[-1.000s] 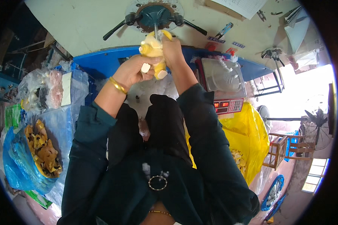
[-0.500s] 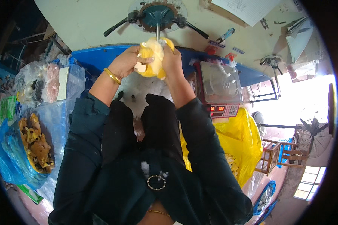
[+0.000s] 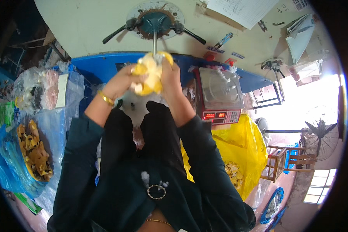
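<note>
A yellow and cream plush toy point(image 3: 152, 79) is gripped between my two hands at the lower end of a thin metal tube point(image 3: 155, 41). The tube sticks out toward me from a dark green machine fitting point(image 3: 154, 24) with two black handles. My left hand point(image 3: 123, 80), with a gold bangle at the wrist, closes on the toy's left side. My right hand point(image 3: 171, 77) wraps its right side near the tube end. Whether the tube's tip sits inside the toy is hard to make out. White fluff lies beneath, above my knees.
A digital scale point(image 3: 220, 92) with a clear tray stands at the right. Beside it hangs a yellow plastic bag point(image 3: 243, 143) with yellow pieces inside. At the left, a blue bag point(image 3: 11, 162) holds yellow-brown plush skins point(image 3: 35, 152). Papers point(image 3: 243, 11) and snips lie on the machine panel.
Both hands have drawn the toy toward me, so more of the metal tube shows. The whole view has also shifted slightly.
</note>
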The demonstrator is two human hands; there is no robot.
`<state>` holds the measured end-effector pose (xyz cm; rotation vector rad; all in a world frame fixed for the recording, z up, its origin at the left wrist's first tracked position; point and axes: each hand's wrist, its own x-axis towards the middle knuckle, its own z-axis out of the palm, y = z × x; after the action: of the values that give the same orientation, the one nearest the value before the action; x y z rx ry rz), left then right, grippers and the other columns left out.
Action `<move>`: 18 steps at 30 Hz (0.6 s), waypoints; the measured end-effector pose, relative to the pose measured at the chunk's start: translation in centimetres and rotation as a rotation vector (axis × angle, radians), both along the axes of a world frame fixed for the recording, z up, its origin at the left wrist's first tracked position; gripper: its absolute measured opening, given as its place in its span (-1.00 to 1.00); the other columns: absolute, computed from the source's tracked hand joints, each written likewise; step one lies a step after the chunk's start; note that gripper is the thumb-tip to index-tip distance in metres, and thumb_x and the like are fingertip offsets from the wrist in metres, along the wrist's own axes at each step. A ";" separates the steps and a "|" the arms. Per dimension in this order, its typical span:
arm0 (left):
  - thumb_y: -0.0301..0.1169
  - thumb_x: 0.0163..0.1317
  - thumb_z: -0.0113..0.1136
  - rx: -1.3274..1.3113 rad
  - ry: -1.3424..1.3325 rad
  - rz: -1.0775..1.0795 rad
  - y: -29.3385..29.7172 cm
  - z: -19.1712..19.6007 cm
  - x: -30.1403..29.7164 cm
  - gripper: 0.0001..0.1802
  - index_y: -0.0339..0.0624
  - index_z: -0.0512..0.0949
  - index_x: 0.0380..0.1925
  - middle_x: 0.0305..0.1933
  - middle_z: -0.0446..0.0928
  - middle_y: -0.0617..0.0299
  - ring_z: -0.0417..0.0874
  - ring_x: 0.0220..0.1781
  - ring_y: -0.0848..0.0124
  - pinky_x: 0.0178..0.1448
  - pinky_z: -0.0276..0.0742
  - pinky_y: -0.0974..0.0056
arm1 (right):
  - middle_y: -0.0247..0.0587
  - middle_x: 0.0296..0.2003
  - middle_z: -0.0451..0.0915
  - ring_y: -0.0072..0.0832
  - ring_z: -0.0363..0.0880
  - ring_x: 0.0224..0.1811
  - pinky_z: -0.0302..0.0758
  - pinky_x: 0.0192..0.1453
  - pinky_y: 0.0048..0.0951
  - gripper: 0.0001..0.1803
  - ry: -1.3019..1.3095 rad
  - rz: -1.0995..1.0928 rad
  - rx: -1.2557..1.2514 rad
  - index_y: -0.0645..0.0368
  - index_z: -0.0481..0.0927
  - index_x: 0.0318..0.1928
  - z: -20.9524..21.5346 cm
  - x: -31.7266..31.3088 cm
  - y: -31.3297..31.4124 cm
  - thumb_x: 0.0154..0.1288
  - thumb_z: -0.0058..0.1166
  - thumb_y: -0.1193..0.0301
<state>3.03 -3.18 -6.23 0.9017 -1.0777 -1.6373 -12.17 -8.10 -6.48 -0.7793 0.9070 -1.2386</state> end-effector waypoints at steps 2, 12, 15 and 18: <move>-0.36 0.23 0.26 0.081 -0.022 0.000 2.0 0.7 -0.9 -0.59 -0.27 0.49 0.05 -0.01 0.57 0.25 0.58 -0.01 0.48 0.08 0.49 0.37 | -0.15 -0.23 0.62 -0.45 0.64 -0.28 0.58 -0.21 -0.44 -0.66 0.092 0.068 0.035 0.35 0.52 -0.06 1.3 -1.0 1.2 0.41 -0.09 0.30; -0.35 0.22 0.26 0.358 0.626 0.000 1.8 2.4 -5.5 -0.53 -0.24 0.40 0.10 0.03 0.55 0.10 0.67 -0.04 0.26 -0.08 0.70 0.10 | -0.21 -0.18 0.65 -0.44 0.64 -0.14 0.56 -0.01 -0.40 -0.67 -0.014 0.881 0.149 0.20 0.58 -0.08 1.3 -3.2 -5.3 0.37 0.00 0.21; -0.37 0.20 0.29 0.485 0.554 0.072 2.9 3.2 -4.9 -0.50 -0.21 0.39 0.12 0.03 0.55 0.10 0.67 -0.03 0.25 -0.05 0.69 0.12 | -0.12 -0.09 0.61 -0.36 0.66 -0.15 0.59 -0.02 -0.33 -0.62 0.075 0.605 0.203 0.25 0.54 -0.02 1.2 -3.0 -2.8 0.36 0.02 0.20; -0.42 0.22 0.21 0.397 0.647 -0.069 -1.0 1.8 -4.0 -0.58 -0.23 0.43 0.07 0.04 0.56 0.10 0.65 0.01 0.26 0.07 0.62 0.15 | -0.06 -0.05 0.61 -0.33 0.63 -0.06 0.57 0.07 -0.31 -0.57 0.107 0.649 0.126 0.28 0.52 0.04 0.3 -2.9 -5.6 0.41 -0.11 0.19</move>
<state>-0.97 -4.20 -4.42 0.5050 -0.3462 -2.0418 -15.03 -13.70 -6.13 -0.9468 0.7230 -0.5705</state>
